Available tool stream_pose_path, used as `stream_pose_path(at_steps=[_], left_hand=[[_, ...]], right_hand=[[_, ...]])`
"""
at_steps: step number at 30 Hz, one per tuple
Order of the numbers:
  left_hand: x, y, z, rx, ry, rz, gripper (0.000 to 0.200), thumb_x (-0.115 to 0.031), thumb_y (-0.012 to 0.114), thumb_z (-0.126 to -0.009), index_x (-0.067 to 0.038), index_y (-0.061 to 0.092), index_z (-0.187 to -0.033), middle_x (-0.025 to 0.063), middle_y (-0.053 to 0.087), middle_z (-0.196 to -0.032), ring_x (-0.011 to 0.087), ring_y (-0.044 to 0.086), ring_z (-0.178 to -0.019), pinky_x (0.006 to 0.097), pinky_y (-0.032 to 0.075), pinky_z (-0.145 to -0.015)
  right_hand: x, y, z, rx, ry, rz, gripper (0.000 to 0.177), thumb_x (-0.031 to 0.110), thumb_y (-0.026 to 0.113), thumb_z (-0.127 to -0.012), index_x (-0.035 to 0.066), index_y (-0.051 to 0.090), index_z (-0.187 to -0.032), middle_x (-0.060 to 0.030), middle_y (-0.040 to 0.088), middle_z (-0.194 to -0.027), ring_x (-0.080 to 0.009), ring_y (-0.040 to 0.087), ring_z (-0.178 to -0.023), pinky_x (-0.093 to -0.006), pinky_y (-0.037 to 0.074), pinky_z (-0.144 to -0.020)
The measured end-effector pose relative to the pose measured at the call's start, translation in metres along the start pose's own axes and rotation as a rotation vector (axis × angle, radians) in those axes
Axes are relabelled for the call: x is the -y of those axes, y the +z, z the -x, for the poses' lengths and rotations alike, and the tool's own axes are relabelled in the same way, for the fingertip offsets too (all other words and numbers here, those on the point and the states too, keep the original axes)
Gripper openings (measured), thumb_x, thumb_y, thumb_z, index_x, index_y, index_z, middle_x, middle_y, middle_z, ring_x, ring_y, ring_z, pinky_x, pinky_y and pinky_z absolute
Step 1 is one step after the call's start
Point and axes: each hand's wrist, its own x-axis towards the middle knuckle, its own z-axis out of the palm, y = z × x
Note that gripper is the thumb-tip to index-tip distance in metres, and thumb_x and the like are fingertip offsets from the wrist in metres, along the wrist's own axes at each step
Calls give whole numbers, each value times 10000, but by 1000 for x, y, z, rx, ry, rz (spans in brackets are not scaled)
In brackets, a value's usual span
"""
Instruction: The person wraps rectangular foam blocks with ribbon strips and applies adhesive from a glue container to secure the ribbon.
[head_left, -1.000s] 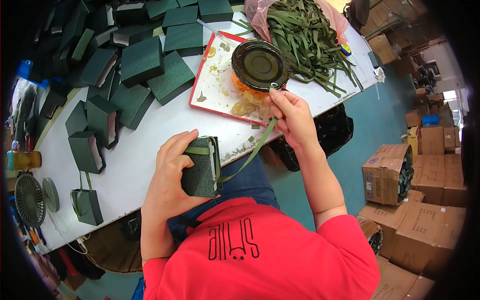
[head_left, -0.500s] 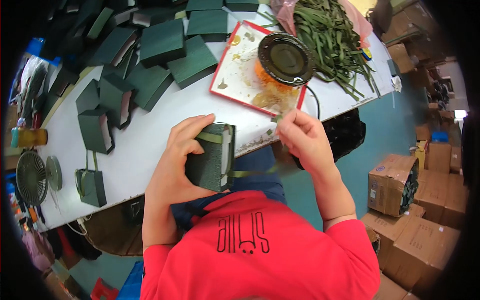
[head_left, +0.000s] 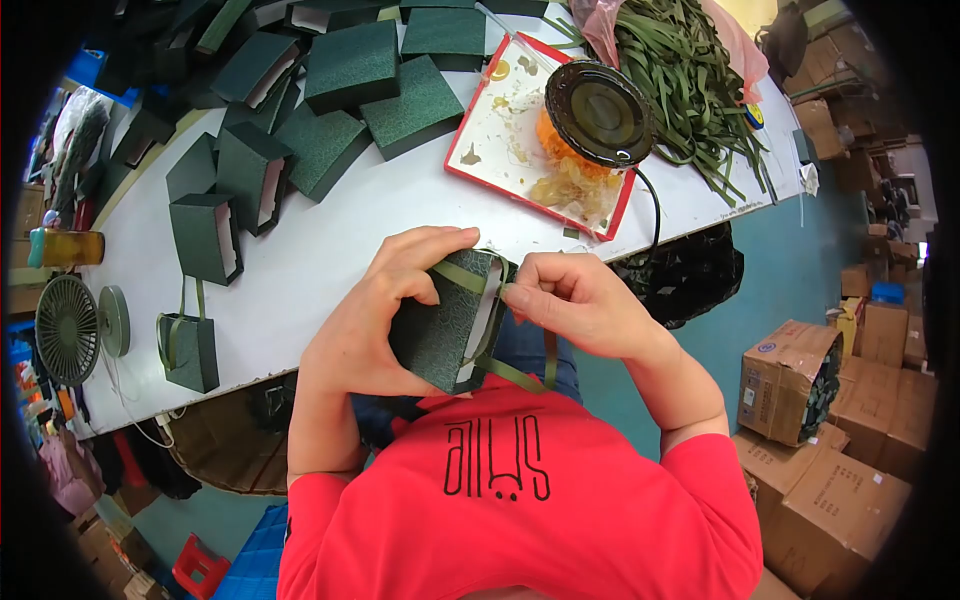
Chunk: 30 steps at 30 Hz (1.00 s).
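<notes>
My left hand (head_left: 365,315) is wrapped around a small dark green box (head_left: 440,335) with a textured cover, held tilted above my lap at the table edge. A pale inner side shows along its right. An olive green ribbon (head_left: 518,376) crosses the box's upper part and hangs in a loop from its lower right. My right hand (head_left: 585,305) is closed in a pinch on the ribbon at the upper right edge of the box. The exact ribbon end is hidden by the fingers.
A black round pot (head_left: 600,115) with an orange base stands on a stained, red-edged board (head_left: 500,150). Behind it lies a heap of green ribbons (head_left: 690,90). Several green boxes (head_left: 350,65) crowd the white table (head_left: 300,270). A small fan (head_left: 67,330) is at left; cartons (head_left: 790,380) at right.
My right hand has moved left and up to the box, bringing the ribbon end to its edge. The ribbon went from stretched out to a hanging loop. The view has shifted slightly.
</notes>
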Motion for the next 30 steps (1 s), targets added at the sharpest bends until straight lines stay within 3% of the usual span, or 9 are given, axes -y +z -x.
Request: stream_pose_path(at_steps=[8,11,14,17,23,24,27,30], left_hand=[[-4,1,-1,15,-33,-29,663,-169,937,-554,-89,463,-1010,225,519,-1435,442,468,-1320,505,372,-1071],[-12,-3,-6,107,-63,-147,608,-184,915,-571,-81,489,-992,197,529,-1428,419,472,-1310,499,363,-1055],[-15,-3,-7,201,-80,-265,592,-203,901,-580,-77,503,-999,176,536,-1421,400,479,-1290,494,354,-1038],[-11,2,-3,199,-71,-266,593,-202,899,-580,-80,503,-1005,170,538,-1417,394,488,-1271,496,357,-1025],[-5,0,2,124,-82,-173,579,-174,901,-588,-93,495,-994,176,527,-1428,407,482,-1300,494,357,-1050],[-3,-1,4,93,-97,-128,577,-170,901,-590,-94,494,-991,178,524,-1431,411,479,-1311,493,356,-1058],[0,0,6,42,-97,-118,577,-165,902,-589,-88,487,-983,183,512,-1445,421,460,-1349,490,353,-1076],[-1,0,6,69,-114,-109,580,-165,904,-588,-87,482,-978,188,503,-1453,426,452,-1363,491,359,-1071]], right_hand=[[-1,-3,-8,10,107,42,248,177,632,-970,53,578,-762,42,591,-722,-2,501,-636,-197,395,-529],[-7,-3,-11,-27,115,58,290,185,642,-940,15,564,-718,35,536,-619,-30,481,-560,-236,382,-482],[-24,-11,-19,-6,75,181,259,163,639,-918,6,579,-721,22,541,-607,-45,512,-581,-246,406,-519],[-33,-10,-20,12,56,122,236,158,639,-907,1,604,-734,2,576,-610,-49,531,-597,-251,422,-554],[-15,-16,-14,78,56,74,228,188,613,-992,-7,701,-911,-34,707,-818,-51,609,-769,-225,478,-706],[-19,-17,-13,48,45,10,272,223,582,-1030,-16,711,-1027,-35,717,-920,-57,620,-858,-219,483,-772],[-22,-12,-11,-94,-12,-3,277,261,585,-1026,17,715,-1052,22,682,-840,-10,443,-636,-190,357,-556],[-20,-6,-9,-81,36,-42,319,254,591,-1030,-41,697,-1088,-18,709,-949,-49,613,-885,-227,496,-807]])
